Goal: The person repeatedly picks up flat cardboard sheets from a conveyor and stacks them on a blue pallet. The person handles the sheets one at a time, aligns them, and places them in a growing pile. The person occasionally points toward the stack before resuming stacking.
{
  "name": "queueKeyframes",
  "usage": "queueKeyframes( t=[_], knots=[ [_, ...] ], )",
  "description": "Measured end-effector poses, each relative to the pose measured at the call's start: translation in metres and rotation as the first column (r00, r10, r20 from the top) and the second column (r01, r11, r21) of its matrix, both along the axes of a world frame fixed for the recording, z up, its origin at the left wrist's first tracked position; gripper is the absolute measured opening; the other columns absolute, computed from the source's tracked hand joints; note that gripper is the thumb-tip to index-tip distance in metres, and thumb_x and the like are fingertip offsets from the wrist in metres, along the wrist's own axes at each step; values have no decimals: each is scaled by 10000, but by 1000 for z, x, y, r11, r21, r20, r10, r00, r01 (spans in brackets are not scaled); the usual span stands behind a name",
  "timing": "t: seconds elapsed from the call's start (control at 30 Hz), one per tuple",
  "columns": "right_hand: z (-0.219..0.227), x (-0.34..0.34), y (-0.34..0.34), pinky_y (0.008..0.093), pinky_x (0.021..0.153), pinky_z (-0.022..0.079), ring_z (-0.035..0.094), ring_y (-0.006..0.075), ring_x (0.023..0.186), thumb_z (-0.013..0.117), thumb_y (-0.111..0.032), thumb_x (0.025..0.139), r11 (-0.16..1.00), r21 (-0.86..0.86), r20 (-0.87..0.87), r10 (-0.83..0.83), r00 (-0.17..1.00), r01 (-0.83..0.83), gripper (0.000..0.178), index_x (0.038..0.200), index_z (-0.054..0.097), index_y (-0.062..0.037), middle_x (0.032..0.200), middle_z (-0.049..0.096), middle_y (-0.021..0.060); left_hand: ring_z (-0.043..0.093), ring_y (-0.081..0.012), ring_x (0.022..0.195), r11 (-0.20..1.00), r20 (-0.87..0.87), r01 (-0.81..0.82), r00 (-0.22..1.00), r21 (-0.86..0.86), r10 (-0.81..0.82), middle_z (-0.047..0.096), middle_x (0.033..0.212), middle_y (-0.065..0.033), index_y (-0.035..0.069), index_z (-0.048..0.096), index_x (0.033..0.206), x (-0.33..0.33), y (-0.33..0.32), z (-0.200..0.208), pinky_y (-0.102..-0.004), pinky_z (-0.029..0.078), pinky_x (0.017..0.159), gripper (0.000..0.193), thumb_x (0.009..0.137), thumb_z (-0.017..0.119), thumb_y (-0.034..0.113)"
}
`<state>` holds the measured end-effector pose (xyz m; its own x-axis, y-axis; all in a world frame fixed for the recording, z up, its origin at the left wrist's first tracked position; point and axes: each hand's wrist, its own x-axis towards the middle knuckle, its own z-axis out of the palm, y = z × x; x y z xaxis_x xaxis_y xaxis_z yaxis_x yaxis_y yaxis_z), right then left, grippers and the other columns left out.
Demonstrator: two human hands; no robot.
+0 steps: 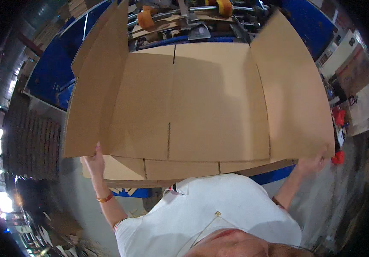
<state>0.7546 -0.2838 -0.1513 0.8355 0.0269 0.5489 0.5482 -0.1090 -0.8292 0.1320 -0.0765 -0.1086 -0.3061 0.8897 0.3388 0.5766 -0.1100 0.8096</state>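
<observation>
A large brown cardboard sheet (206, 103), slotted and creased like a box blank, spans the space in front of me with both side panels bent upward. My left hand (95, 162) is closed on the near corner of its left panel, thumb on top. At the opposite near corner, my right hand (312, 162) grips the right panel, its fingers partly hidden by the board. Beneath the held sheet, more cardboard blanks (180, 170) lie stacked, their slotted near edges showing.
Beyond the sheet stands a blue machine (308, 30) with metal shafts and orange rollers (146, 19). A tall pile of flat cardboard (32, 143) stands on the floor at left. Red objects (338, 115) and boards are at right; scraps litter the lower left floor.
</observation>
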Motion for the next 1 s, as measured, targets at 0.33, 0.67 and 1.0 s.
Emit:
queueKeyframes(
  t=[0.33, 0.67, 1.0],
  knots=[
    [17, -96, 107, 409, 992, 422, 538, 353, 1154, 555, -83, 773, 689, -508, 369, 717, 591, -517, 471, 1237, 551, -5, 1246, 562, 193, 289, -330, 1377, 740, -605, 661, 541, -123, -584, 323, 1476, -172, 46, 433, 1366, 135, 1, -38, -480, 211, 1127, 736, 652, 539, -94],
    [-36, -123, 125, 459, 965, 436, 540, 381, 1129, 529, -68, 767, 402, -882, 285, 870, 402, -244, 452, 1215, 556, -11, 1213, 565, 219, 307, -359, 1355, 680, -663, 660, 357, -319, -658, 330, 1471, -139, 106, 402, 1389, 159, 13, -74, -562, 244, 1084, 770, 662, 544, -106],
    [-43, -92, 254, 421, 981, 441, 499, 360, 1187, 508, 59, 708, 478, -817, 310, 836, 452, -323, 547, 1241, 534, -63, 1258, 547, 168, 364, -330, 1321, 754, -781, 640, 392, -148, -487, 381, 1440, -120, 152, 410, 1382, 190, 144, -77, -536, 287, 1066, 767, 679, 569, -110]
  ],
)
